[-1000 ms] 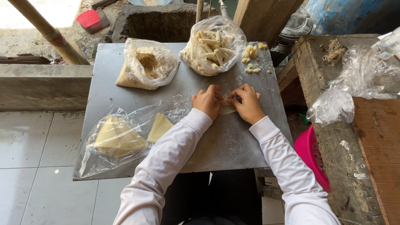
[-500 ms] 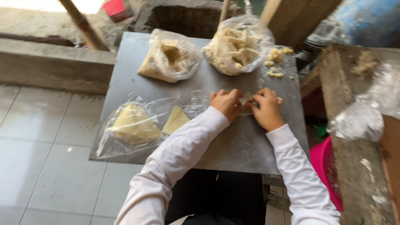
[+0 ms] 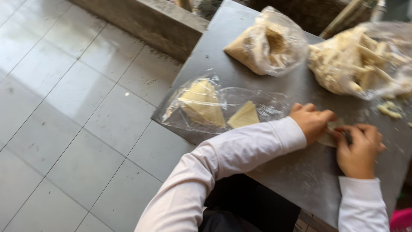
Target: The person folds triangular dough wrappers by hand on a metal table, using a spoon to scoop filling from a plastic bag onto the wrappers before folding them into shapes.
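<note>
My left hand (image 3: 311,121) and my right hand (image 3: 358,149) meet over a thin pale pastry sheet (image 3: 328,138) lying on the grey metal table (image 3: 300,176). Both hands pinch and fold the sheet; most of it is hidden under the fingers. Both arms wear white long sleeves. Left of my left hand lies a clear plastic bag (image 3: 214,105) holding folded pale triangular pastries, with one triangle (image 3: 244,115) near its open end.
A clear bag of brown crumbly filling (image 3: 268,45) and a clear bag of pale pastry strips (image 3: 358,62) sit at the table's far side. Crumbs (image 3: 390,109) lie near the right. Grey floor tiles (image 3: 73,129) spread to the left, bounded by a concrete ledge (image 3: 150,21).
The view has swung left and tilted, so the table sits at the right. My hands stay together on the pastry sheet, fingers working at it.
</note>
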